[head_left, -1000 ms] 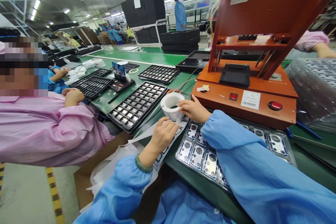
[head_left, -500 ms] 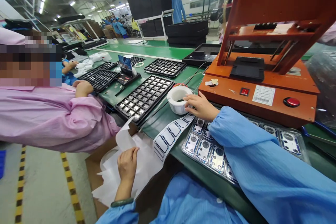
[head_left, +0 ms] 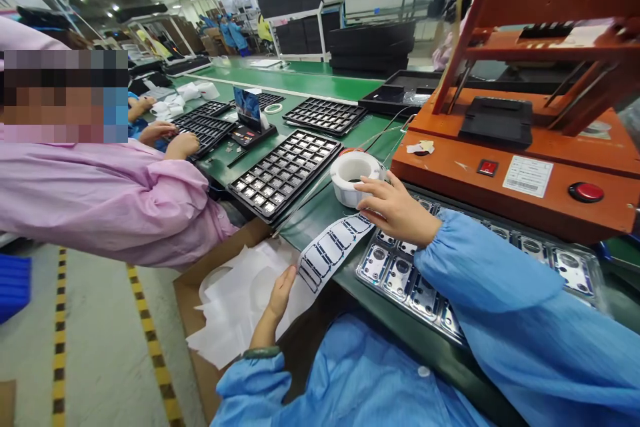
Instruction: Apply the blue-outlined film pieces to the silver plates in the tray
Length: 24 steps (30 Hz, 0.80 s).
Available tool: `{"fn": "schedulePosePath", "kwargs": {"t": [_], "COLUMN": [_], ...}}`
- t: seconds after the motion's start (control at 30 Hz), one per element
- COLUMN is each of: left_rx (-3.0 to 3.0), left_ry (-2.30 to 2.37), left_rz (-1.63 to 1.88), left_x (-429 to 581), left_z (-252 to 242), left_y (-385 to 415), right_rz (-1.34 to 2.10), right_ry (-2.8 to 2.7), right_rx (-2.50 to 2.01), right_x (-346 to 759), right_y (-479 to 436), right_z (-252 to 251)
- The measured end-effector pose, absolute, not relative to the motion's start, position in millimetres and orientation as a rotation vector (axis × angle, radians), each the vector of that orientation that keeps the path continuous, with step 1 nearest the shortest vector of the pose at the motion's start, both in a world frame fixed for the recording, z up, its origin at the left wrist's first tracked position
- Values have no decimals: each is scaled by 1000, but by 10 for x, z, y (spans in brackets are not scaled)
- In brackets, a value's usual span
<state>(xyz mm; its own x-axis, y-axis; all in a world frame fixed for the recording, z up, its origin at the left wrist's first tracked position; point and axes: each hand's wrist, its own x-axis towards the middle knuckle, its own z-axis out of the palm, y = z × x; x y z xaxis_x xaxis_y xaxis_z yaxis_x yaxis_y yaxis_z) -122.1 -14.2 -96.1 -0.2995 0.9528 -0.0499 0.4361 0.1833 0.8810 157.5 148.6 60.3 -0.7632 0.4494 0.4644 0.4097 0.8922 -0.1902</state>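
Observation:
My left hand (head_left: 281, 288) pinches the lower left end of a white backing strip (head_left: 327, 255) printed with dark blue-black frame outlines, probably adhesive pieces. The strip slopes up to the right across the table edge. Its upper end passes under my right hand (head_left: 397, 212). That hand has its fingers spread and rests them against the near right side of a white roll (head_left: 345, 195), which lies flat on the green table. Below my right forearm, a clear plastic tray (head_left: 363, 273) holds several silver plates with round holes, partly covered by my sleeve.
An orange press (head_left: 450, 167) with a red button stands at the right. Black compartment trays (head_left: 280, 180) hold small metal parts. Crumpled white paper (head_left: 235, 307) fills a cardboard box (head_left: 187, 300) below the table edge. A co-worker in a pink sleeve (head_left: 150, 187) sits at the left.
My left hand has moved right, from above the loose white paper to the strip's end, and now grips it. The raised paper has dropped. My right hand stays by the roll; the view has shifted slightly.

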Motion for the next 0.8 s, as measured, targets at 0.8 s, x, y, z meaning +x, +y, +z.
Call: {"fn": "schedulePosePath", "kwargs": {"t": [0.8], "left_rx": [1054], "left_ry": [1352], "left_rz": [1301], "left_x": [-833], "left_z": [-336], "left_y": [-302], "right_rz": [102], "right_ry": [-2578], "right_rx": [-672], "right_x": [950], "right_y": [289], "right_z": [337]}}
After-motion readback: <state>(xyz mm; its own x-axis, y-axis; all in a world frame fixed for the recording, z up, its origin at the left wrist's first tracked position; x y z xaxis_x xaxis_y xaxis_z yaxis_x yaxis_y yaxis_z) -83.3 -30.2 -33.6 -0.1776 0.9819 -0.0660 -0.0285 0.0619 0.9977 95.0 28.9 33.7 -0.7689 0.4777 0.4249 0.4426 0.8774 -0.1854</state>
